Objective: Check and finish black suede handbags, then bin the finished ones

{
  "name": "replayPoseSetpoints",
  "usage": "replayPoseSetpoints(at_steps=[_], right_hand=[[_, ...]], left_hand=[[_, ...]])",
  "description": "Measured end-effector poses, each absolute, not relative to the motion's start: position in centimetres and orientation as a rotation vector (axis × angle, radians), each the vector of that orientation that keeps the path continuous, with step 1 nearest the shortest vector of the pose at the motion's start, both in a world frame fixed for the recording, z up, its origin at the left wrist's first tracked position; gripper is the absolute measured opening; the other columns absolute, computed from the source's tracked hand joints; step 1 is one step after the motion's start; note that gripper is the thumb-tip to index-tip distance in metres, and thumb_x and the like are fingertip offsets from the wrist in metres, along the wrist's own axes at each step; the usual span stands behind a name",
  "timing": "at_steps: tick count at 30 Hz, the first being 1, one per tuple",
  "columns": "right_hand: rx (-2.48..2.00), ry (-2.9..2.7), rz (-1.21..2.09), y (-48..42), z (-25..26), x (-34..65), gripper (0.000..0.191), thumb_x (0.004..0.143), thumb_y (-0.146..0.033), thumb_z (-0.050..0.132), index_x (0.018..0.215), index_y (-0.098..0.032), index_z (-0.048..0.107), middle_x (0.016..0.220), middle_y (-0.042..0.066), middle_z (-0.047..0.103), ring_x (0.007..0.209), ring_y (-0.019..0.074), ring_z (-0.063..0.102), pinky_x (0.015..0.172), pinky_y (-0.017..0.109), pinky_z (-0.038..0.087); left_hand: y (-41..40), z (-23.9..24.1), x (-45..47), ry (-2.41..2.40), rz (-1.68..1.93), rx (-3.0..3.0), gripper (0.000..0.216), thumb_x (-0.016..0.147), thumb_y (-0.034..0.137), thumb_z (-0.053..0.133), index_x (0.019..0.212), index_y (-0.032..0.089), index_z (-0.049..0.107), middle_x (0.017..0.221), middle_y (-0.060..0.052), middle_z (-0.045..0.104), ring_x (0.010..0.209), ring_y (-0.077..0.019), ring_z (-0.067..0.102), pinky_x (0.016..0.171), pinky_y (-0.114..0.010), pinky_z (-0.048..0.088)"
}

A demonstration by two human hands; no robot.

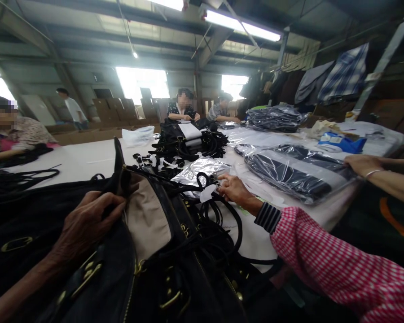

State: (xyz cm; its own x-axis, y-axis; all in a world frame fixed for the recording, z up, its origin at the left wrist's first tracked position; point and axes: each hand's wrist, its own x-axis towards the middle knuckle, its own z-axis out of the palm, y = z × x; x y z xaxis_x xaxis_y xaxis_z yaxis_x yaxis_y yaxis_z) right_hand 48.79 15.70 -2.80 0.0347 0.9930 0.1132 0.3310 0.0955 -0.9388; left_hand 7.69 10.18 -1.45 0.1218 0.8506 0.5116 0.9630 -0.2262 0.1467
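Note:
My left hand (94, 217) grips the upper edge of a black bag (111, 273), fingers closed on the fabric beside its zipped opening. A beige lining (146, 213) shows inside, and gold-coloured buckles and zips mark the outside. My right hand (234, 188), in a red-and-white checked sleeve, is past the bag with bent fingers brought together. Its fingertips are at a looped black cord (207, 179) and a white tag (207, 194); what they pinch is too small to make out. Silver wrapping (202, 168) lies just beyond. More black straps (235, 224) tangle under my right hand.
Black bags and straps are heaped (191, 139) mid-table. At right, a co-worker's hand (362, 165) touches a plastic-wrapped dark bag (296, 168). More wrapped bags (272, 117) and a blue box (341, 142) stand behind. Several people are around the white table (84, 157).

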Motion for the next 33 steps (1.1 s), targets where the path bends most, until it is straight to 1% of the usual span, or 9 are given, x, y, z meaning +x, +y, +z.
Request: replayPoseSetpoints(at_steps=[4,8,12,15,19,21,25,29,33], right_hand=[[-1.355,-1.428,0.89,16.5,-3.4,48.2,0.013,0.074,-0.013,0.061,0.086,-0.012,0.066,0.06,0.0,0.066,0.039,0.0086,0.053,0.037,0.017,0.035],[-1.261,-1.374,0.754,15.8,-2.3,48.0,0.018,0.077,-0.023,0.058,0.09,-0.013,0.065,0.066,0.001,0.066,0.042,0.0088,0.053,0.039,0.019,0.035],[-1.062,-1.547,0.433,13.7,1.0,47.1,0.02,0.084,-0.029,0.059,0.096,-0.015,0.067,0.067,0.0,0.064,0.048,0.0112,0.054,0.047,0.023,0.042],[-0.985,-1.86,0.176,11.9,3.6,45.2,0.019,0.091,-0.026,0.055,0.098,-0.017,0.071,0.069,0.0,0.066,0.055,0.013,0.057,0.057,0.025,0.044],[-0.855,-2.297,-0.028,10.6,5.3,41.2,0.022,0.093,-0.02,0.052,0.097,-0.018,0.073,0.084,0.004,0.074,0.072,0.0161,0.066,0.069,0.027,0.044],[-0.859,-2.428,-0.051,10.5,5.7,39.0,0.023,0.093,-0.017,0.05,0.096,-0.018,0.072,0.083,0.005,0.073,0.074,0.017,0.067,0.069,0.027,0.042],[-0.961,-2.594,-0.135,10.6,6.7,35.3,0.02,0.088,-0.012,0.05,0.087,-0.018,0.069,0.07,0.002,0.066,0.067,0.0162,0.063,0.065,0.027,0.034],[-1.036,-2.766,-0.333,10.5,8.1,32.8,0.017,0.085,-0.009,0.05,0.077,-0.018,0.062,0.063,0.002,0.06,0.06,0.0153,0.057,0.06,0.029,0.026],[-1.065,-2.825,-0.364,10.3,8.4,31.4,0.014,0.083,-0.01,0.051,0.077,-0.018,0.06,0.063,0.002,0.06,0.058,0.0142,0.055,0.058,0.03,0.023]], left_hand=[[10.3,-1.0,7.9,-1.892,-0.796,-2.216,0.027,0.089,0.046,0.049,0.095,0.027,0.067,0.098,-0.001,0.062,0.093,-0.0203,0.061,0.079,-0.028,0.046],[10.5,-0.1,7.9,-1.991,-0.843,-2.315,0.038,0.089,0.056,0.048,0.095,0.024,0.068,0.096,-0.003,0.061,0.087,-0.0219,0.061,0.083,-0.033,0.045],[10.3,0.7,8.2,-2.032,-0.875,-2.345,0.038,0.089,0.056,0.046,0.092,0.024,0.068,0.09,-0.003,0.058,0.083,-0.0229,0.06,0.081,-0.035,0.044],[10.1,1.3,8.4,-2.048,-0.943,-2.376,0.035,0.088,0.052,0.048,0.09,0.024,0.069,0.087,-0.004,0.058,0.083,-0.0234,0.06,0.08,-0.036,0.043],[10.1,1.9,8.2,-2.025,-1.109,-2.512,0.029,0.085,0.046,0.055,0.084,0.02,0.068,0.084,-0.003,0.063,0.086,-0.023,0.06,0.078,-0.033,0.042],[10.2,2.1,8.0,-2.047,-1.2,-2.552,0.026,0.083,0.043,0.058,0.081,0.019,0.068,0.079,-0.003,0.064,0.082,-0.0213,0.06,0.074,-0.031,0.041],[10.3,2.1,8.0,-2.133,-1.336,-2.502,0.023,0.08,0.039,0.063,0.076,0.017,0.067,0.072,0.0,0.062,0.075,-0.0181,0.057,0.067,-0.028,0.037],[10.2,2.3,8.4,-2.197,-1.345,-2.447,0.02,0.081,0.035,0.066,0.072,0.017,0.065,0.066,0.002,0.057,0.069,-0.0155,0.053,0.063,-0.027,0.033],[9.9,2.6,8.8,-2.23,-1.308,-2.396,0.018,0.083,0.031,0.066,0.071,0.018,0.064,0.064,0.003,0.055,0.068,-0.0154,0.053,0.062,-0.027,0.032]])
